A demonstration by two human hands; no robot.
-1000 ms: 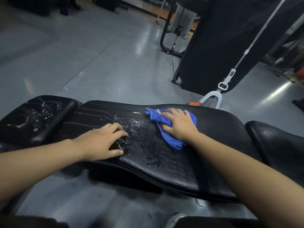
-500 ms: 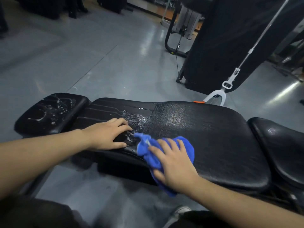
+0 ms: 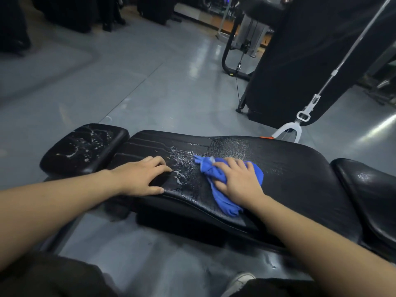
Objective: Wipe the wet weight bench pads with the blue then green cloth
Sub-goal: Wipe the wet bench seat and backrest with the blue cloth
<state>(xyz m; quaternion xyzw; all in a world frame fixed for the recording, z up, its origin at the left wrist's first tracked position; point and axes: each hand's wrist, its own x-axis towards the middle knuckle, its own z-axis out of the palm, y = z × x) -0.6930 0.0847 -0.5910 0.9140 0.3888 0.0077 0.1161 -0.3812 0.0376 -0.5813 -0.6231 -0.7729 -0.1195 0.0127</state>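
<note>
Head cam: my right hand (image 3: 237, 182) lies flat on the bunched blue cloth (image 3: 222, 185), fingers spread and pressing it into the long middle pad (image 3: 300, 174) of the bench, approx. centre, w/ a tail of fabric trailing toward the near edge. Nothing clenched there, just a palm-down press. My left hand (image 3: 142, 179) rests on the same pad further left, fingers loosely bent, thumb along the near edge, grasping nothing; I'd say it's bracing me.

Handling, as I judge it: the cloth is soft, limp, light, and prob. soaking up water, so it'll get heavier and floppier. Best held by pressing on the wadded middle, not the loose tail, or it'll fold and smear. The pad looks like slick vinyl over foam: firm but giving, slippery while wet. Water beads sit betw. my hands, and streaks run along the ribbed left part. The small pad at left (image 3: 83, 146) shows white droplets, untouched I think. The pad at right (image 3: 368, 189) has one wet patch.

Green cloth: not in view. So the blue pass is partway, green pass not yet begun.

Writing, brands, labels: none I can read anywhere; too dark.
</note>
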